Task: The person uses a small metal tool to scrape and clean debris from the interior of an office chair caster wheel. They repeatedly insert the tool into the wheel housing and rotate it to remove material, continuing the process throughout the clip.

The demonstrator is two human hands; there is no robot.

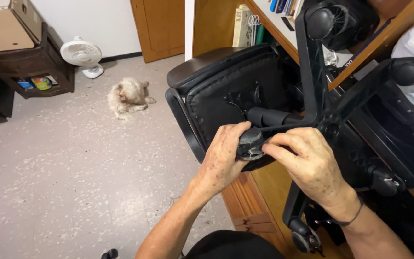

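Over at the left edge of the floor (63,168) there's a dark shelf unit (29,67) with cardboard boxes (1,29) on top, then a little white fan (82,55) by the wall, and a fluffy cat (129,96) lying just in front of it. Moving right, we've got the black office chair (235,91) tipped on its side against the wooden desk (259,196), its star base (322,110) sticking up toward us. Our left hand (224,158) is wrapped round the dusty caster wheel (250,144) at the end of the nearest leg, and our right hand (310,165) is pinched on it from the other side, so both are clamped together on that one wheel. Looks like we're mid-way through working it over; we reckon next needs a firm grip and a steady pull or twist.
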